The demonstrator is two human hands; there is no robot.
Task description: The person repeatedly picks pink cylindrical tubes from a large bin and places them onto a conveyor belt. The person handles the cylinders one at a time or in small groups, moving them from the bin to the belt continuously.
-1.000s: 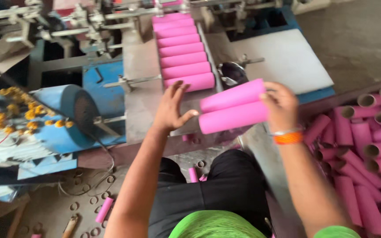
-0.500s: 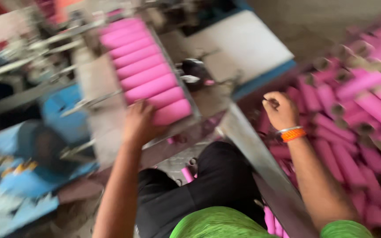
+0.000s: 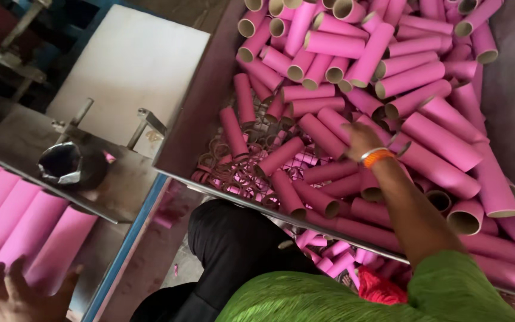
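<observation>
At the lower left the left hand (image 3: 22, 292) lies open, fingers spread, just touching the near end of a row of pink tubes (image 3: 13, 220) lined up on the machine tray. Beside them stands a small dark cup (image 3: 67, 165). To the right, the right hand (image 3: 360, 140), orange bangle at the wrist, reaches into the bin's heap of pink tubes (image 3: 388, 77); I cannot tell whether it grips one.

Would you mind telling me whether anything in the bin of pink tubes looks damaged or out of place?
Yes: among the whole pink cardboard tubes, thin pink ring offcuts lie scattered over the bin's wire-mesh floor, looking like loose scraps. A few small pink pieces lie below the bin's metal rim.
</observation>
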